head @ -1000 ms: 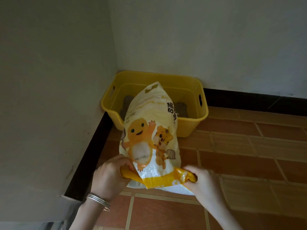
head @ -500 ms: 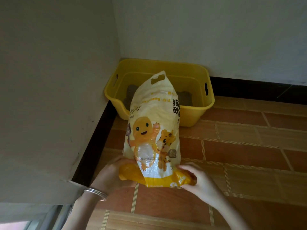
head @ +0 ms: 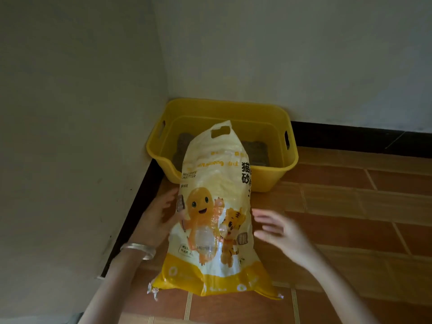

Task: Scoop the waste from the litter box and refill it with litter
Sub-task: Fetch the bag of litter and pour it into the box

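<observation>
The litter bag is thin plastic film, glossy and crinkled. It catches soft highlights over its printed front, and its lower corners are frayed into ragged shreds. The litter box is smooth moulded yellow plastic with a dull sheen. The litter inside looks grey, coarse and grainy. A bangle on the left wrist is polished silvery metal. The floor is reddish-brown tile, fairly smooth with a low shine, broken by ribbed strips. The walls are matt painted plaster, faintly scuffed. The skirting is black and looks slightly glossy.
</observation>
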The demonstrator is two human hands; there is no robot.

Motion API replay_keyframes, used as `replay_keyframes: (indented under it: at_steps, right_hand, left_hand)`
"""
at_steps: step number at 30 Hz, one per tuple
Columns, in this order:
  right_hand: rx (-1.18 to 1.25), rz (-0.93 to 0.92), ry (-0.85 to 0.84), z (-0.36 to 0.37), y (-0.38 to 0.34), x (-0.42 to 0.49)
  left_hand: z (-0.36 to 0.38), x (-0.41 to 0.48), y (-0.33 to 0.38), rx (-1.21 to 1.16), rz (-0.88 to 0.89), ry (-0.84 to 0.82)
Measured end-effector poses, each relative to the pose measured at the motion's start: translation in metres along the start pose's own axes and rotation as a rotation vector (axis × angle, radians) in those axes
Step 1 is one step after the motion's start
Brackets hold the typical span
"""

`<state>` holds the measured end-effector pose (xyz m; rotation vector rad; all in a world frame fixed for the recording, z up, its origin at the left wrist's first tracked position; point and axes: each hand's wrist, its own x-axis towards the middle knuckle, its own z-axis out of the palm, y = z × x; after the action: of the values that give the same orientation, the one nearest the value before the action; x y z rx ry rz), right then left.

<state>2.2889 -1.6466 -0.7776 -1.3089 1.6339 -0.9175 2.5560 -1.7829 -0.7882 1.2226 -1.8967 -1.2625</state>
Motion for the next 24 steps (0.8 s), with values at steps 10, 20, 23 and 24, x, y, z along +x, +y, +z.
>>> replay_keyframes:
  at_steps: [10, 20, 23, 24]
  right_hand:
    - [-0.142, -0.264, 0.195, -0.066, -0.07, 0.152]
    - [-0.116, -0.147, -0.12, -0.068, -0.06, 0.212]
    - [-0.119, -0.089, -0.178, -0.067, -0.048, 0.218]
    - [-0.114, -0.076, -0.184, -0.067, -0.045, 0.218]
  left_hand:
    - [-0.015, 0.165, 0.05, 0.034, 0.145, -0.052]
    - [-0.009, 0.215, 0.033, 0.053, 0.156, -0.121]
    - [-0.008, 0.224, 0.034, 0.115, 0.108, -0.168]
    - [-0.008, 0.226, 0.033, 0.121, 0.097, -0.18]
